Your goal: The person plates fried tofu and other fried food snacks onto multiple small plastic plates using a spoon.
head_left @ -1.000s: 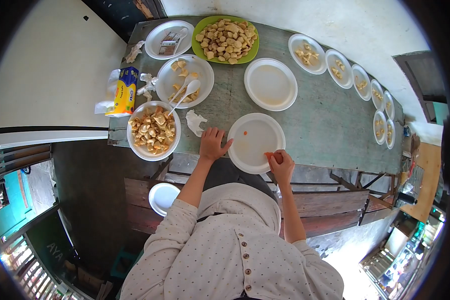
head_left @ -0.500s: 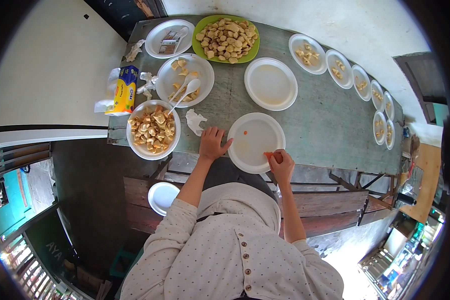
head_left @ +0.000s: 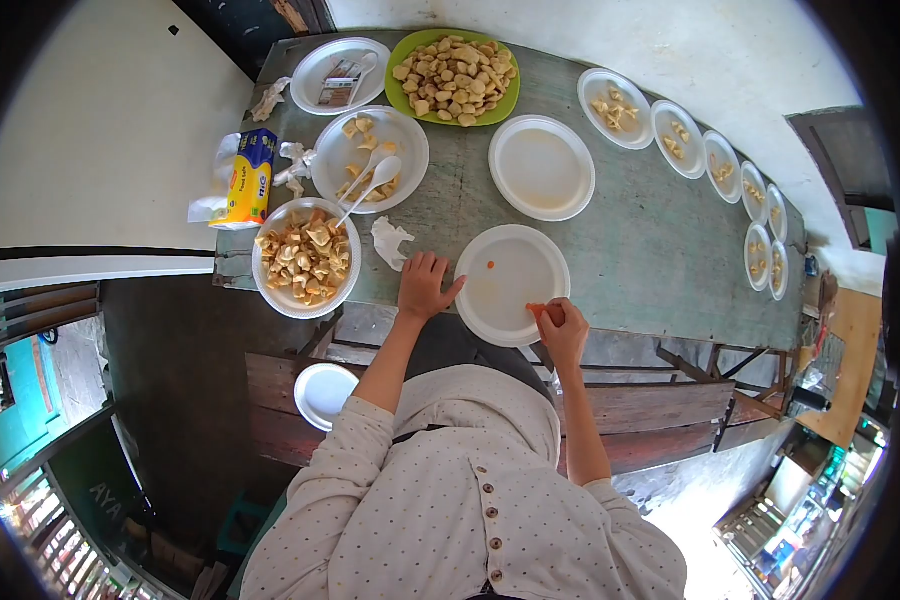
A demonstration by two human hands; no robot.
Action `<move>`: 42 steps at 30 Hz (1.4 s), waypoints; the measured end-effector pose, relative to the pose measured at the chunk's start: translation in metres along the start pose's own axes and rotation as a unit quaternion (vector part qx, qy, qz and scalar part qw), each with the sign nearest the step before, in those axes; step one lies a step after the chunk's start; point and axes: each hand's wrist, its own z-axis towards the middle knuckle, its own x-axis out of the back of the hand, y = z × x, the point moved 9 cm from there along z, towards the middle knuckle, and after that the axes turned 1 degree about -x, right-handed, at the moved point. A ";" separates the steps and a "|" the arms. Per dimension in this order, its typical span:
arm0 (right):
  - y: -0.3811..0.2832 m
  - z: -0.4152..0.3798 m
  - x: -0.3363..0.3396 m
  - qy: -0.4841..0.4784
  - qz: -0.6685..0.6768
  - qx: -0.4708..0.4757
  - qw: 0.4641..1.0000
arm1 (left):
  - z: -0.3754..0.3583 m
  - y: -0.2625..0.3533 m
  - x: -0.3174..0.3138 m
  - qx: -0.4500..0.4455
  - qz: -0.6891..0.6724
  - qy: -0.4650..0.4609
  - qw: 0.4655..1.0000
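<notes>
My right hand (head_left: 567, 328) pinches a small orange piece (head_left: 533, 309), whose kind I cannot make out, over the right rim of a white plate (head_left: 542, 262). A tiny orange bit (head_left: 490, 265) lies on that plate, left of its middle. My left hand (head_left: 427, 289) rests on the table's front edge just left of the plate, fingers stretched out and holding nothing. Beyond its fingertips is a crumpled white tissue (head_left: 390, 243). Another white plate (head_left: 541, 168) stands behind the nearer one and holds no pieces.
A bowl of golden-brown pieces (head_left: 308, 258) stands at left, near a plate with white spoons (head_left: 370, 185) and a tissue pack (head_left: 250, 180). Behind are a green dish (head_left: 398, 108) heaped with pale pieces and a plate with packets (head_left: 305, 92). Several small plates (head_left: 615, 108) line the right.
Almost nothing differs. My left hand stays flat on the table edge, and my right hand keeps its pinch on the orange piece at the plate's rim.
</notes>
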 end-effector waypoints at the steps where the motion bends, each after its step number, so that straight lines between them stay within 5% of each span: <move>1: 0.000 0.000 0.000 -0.001 0.001 -0.006 1.000 | 0.000 0.000 0.000 0.000 -0.001 0.001 1.000; 17: -0.003 0.000 0.006 0.018 -0.019 -0.004 1.000 | 0.002 0.001 0.004 0.011 -0.024 -0.003 1.000; 23: 0.033 -0.001 0.025 0.043 0.059 -0.083 0.994 | 0.000 0.001 0.002 -0.001 0.002 -0.006 1.000; 25: 0.068 -0.006 0.006 -0.014 0.313 -0.211 0.926 | -0.001 0.001 0.002 -0.003 -0.014 -0.011 1.000; 26: 0.060 -0.005 0.009 -0.011 0.316 -0.208 0.926 | -0.001 0.002 0.003 -0.008 -0.013 -0.008 1.000; 28: 0.044 -0.011 -0.009 -0.075 0.512 -0.268 0.813 | -0.003 0.002 0.009 -0.017 -0.068 0.023 0.997; 31: 0.005 -0.008 -0.030 -0.113 0.612 -0.244 0.744 | -0.007 0.012 0.024 -0.076 -0.144 0.050 0.985; 33: -0.030 -0.010 -0.044 -0.157 0.633 -0.238 0.720 | -0.008 0.025 0.042 -0.087 -0.156 0.027 0.984; 35: -0.046 -0.005 -0.066 -0.159 0.583 -0.181 0.776 | -0.011 0.044 0.068 -0.090 -0.163 0.005 0.982; 37: -0.084 -0.010 -0.084 -0.208 0.613 -0.156 0.746 | -0.016 0.048 0.072 0.036 -0.376 -0.069 0.923; 38: -0.094 -0.011 -0.092 -0.212 0.616 -0.152 0.744 | -0.022 0.055 0.072 0.035 -0.370 -0.066 0.926; 40: -0.119 -0.025 -0.124 -0.337 0.595 -0.177 0.708 | -0.036 0.029 0.074 0.186 -0.461 0.055 0.866; 42: -0.142 -0.026 -0.141 -0.369 0.577 -0.129 0.717 | -0.045 0.004 0.079 0.241 -0.447 0.102 0.855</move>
